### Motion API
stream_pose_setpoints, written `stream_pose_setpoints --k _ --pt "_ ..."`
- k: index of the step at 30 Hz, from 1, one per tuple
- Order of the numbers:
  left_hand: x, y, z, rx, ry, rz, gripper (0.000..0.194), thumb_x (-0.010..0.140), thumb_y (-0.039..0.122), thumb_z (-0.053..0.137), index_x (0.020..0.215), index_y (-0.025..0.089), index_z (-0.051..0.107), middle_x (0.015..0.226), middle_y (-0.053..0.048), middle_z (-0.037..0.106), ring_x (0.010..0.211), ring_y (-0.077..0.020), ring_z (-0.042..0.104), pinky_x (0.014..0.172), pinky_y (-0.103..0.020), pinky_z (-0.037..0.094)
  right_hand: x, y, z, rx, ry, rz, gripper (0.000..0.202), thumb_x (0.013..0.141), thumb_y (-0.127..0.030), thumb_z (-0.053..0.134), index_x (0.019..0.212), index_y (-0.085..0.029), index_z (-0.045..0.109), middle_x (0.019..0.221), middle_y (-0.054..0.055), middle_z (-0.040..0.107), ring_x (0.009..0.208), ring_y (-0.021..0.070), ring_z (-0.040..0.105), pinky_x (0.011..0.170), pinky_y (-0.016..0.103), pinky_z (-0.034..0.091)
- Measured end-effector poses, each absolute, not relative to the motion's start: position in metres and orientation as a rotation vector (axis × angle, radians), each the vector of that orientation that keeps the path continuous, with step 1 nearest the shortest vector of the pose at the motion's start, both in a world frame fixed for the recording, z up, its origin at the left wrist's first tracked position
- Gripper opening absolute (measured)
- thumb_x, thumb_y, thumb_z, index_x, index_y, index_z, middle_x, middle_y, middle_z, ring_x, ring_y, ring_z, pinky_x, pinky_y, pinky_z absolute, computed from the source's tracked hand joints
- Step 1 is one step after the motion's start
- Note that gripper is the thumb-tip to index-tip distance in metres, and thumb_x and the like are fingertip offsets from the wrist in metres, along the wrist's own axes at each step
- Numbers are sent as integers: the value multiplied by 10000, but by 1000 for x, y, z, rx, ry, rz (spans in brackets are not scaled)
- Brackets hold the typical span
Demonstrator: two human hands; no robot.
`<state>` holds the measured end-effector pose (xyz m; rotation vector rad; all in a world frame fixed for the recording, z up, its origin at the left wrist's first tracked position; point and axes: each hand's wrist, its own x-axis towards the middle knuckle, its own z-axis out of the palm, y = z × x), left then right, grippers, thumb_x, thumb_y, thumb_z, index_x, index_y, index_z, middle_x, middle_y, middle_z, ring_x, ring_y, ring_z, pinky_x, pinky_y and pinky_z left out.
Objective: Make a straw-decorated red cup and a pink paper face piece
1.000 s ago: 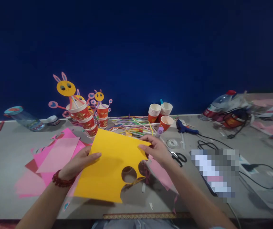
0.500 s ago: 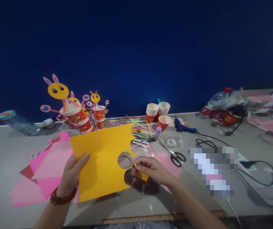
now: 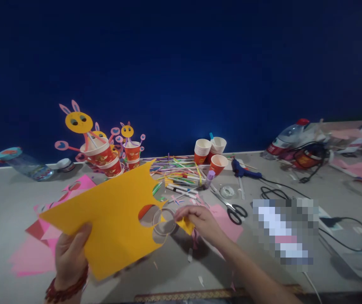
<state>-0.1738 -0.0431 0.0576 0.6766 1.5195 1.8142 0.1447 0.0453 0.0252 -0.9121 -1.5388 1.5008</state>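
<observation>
My left hand [image 3: 71, 253] grips a sheet of yellow paper [image 3: 114, 221] near its lower left edge, thumb on top. Rounded cut-outs run along the sheet's right side, which is raised over the table. In my right hand [image 3: 201, 219], pinched between the fingers, is a small yellow paper scrap [image 3: 186, 226], apart from the sheet. A clear tape roll [image 3: 164, 228] lies on the table between the sheet's cut edge and my right fingers. Pink paper [image 3: 223, 223] lies under and beyond my right hand.
Black-handled scissors [image 3: 236, 212] and a blue glue gun [image 3: 246, 172] lie to the right. Behind are coloured sticks [image 3: 181, 171], a purple-capped glue stick [image 3: 209, 179], paper cups [image 3: 202, 150] and decorated cups [image 3: 97, 153]. Pink sheets [image 3: 32, 253] lie at left.
My left hand has moved left and down with the yellow sheet, which has tilted. The scrap in my right hand is now apart from it, and the tape roll shows more fully.
</observation>
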Motion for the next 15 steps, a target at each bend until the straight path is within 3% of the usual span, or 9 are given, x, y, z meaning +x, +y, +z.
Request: stream_pose_setpoints --k 4,9,13,15 --pt "-184 -51 51 604 1597 1784 359 743 483 788 1076 374 713 1028 89 796 926 -304 759 640 -375 663 124 95 24 -1000 -1485 1278 228 880 -320 545 941 -209 734 916 68 763 890 237 717 868 399 561" --pt "-173 -55 42 427 1500 1693 449 597 469 905 948 260 718 858 46 803 696 -233 755 574 -294 631 89 164 19 -1040 -1525 1158 299 945 -381 497 1113 -208 675 1086 87 725 1072 237 666 973 416 516" --pt "-172 -61 35 432 1539 1597 408 579 477 903 863 260 707 804 37 795 699 -247 756 583 -311 630 90 158 13 -1074 -1645 1053 322 983 -377 460 1177 -222 666 1196 99 687 1197 261 583 1109 484 375" --pt "-180 -64 32 481 1631 1556 370 597 519 867 826 283 696 775 48 790 735 -262 760 595 -328 633 102 136 6 -1068 -1747 1051 299 938 -384 557 1148 -217 687 1203 105 687 1174 282 591 1094 485 380"
